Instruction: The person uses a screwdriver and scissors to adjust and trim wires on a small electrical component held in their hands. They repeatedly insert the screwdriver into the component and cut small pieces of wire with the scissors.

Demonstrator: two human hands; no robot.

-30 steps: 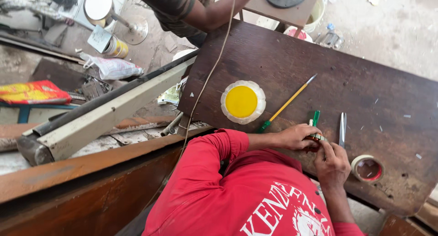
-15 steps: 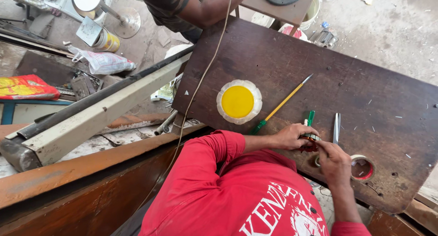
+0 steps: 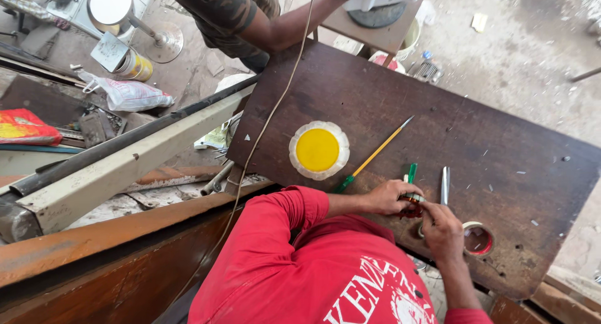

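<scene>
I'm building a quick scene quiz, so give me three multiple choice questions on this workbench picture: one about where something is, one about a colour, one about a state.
1. Where does the roll of tape lie?
A. on the dark wooden board, beside the right hand
B. on the yellow lid
C. on the floor by the tin can

2. What colour is the middle of the round lid?
A. blue
B. yellow
C. black

3. How do the two hands stand?
A. both flat and apart
B. one raised off the board
C. close together, pinching a small object

Key: 1 A, the tape rests on the board next to the right hand. 2 B, a yellow disc inside a pale rim. 3 C, the left hand and right hand meet at the small object.
</scene>
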